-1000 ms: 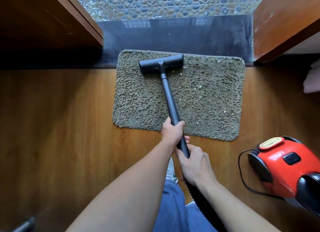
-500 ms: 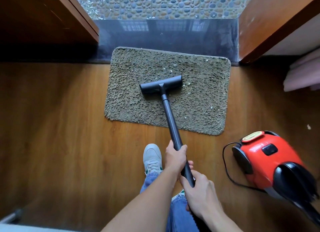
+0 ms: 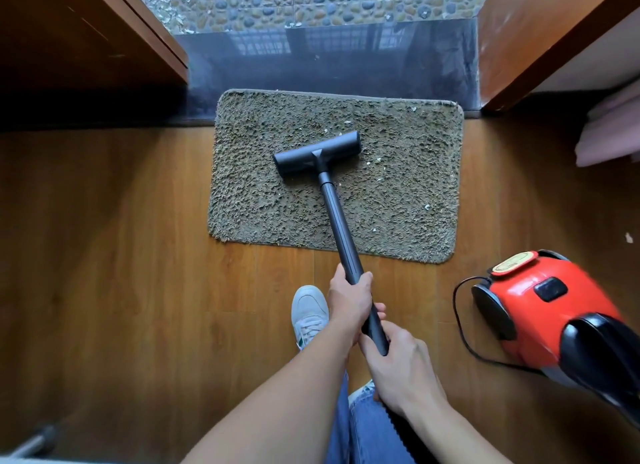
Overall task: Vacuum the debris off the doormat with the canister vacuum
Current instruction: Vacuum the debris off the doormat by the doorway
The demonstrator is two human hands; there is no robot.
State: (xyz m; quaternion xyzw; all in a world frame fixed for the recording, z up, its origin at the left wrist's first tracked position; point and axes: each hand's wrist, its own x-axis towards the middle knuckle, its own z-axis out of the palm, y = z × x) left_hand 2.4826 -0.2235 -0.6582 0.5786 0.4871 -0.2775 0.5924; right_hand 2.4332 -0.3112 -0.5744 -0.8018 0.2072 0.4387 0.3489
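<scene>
An olive shaggy doormat (image 3: 249, 200) lies on the wooden floor before the doorway. Small white debris flecks (image 3: 378, 160) dot its right half. The dark floor nozzle (image 3: 318, 154) of the vacuum rests on the mat's middle, joined to a dark wand (image 3: 337, 221) that slants down toward me. My left hand (image 3: 349, 302) grips the wand higher up; my right hand (image 3: 401, 370) grips its lower end, where the ribbed hose begins. The red canister vacuum (image 3: 540, 311) sits on the floor at the right, its black cord looping beside it.
A dark stone threshold (image 3: 329, 58) and pebble flooring lie beyond the mat. Wooden door panels (image 3: 540, 30) flank the doorway left and right. My white sneaker (image 3: 308, 311) stands just left of the wand. A white scrap (image 3: 628, 237) lies on the floor far right.
The nozzle was pulled back from the mat's far edge to its middle, and both hands drew back toward me along with the wand. The view shifted slightly.
</scene>
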